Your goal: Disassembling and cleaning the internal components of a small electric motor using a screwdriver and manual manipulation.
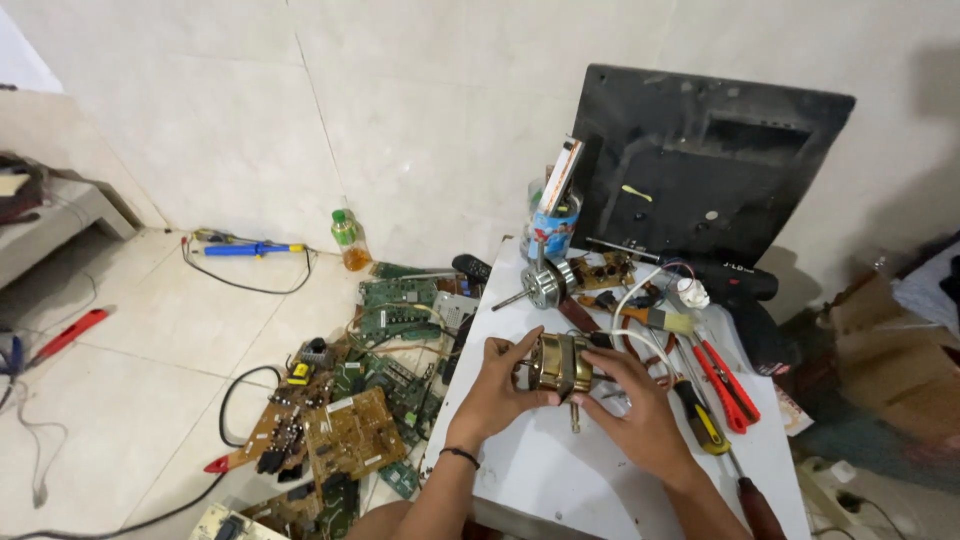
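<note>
Both hands, left hand (pixel 497 392) and right hand (pixel 636 412), close firmly around a brass-coloured motor (pixel 558 365) over the white table (pixel 560 470); a blue-labelled cup (pixel 552 228) stands far behind.

I am working in a makeshift electronics repair corner of a tiled room, more home workshop than shop. Green and brown printed circuit boards (pixel 355 425) lie heaped on the pale tiled floor (pixel 130 400) beside my small white worktable (pixel 560 470). A blue-handled soldering tool with its black cord (pixel 250 250) rests near the white tiled wall (pixel 400 110). A black flat-screen back panel (pixel 700 160) leans upright at the table's far end, and red-handled pliers (pixel 725 385) and a yellow-and-black screwdriver (pixel 705 425) lie among loose wires.
</note>
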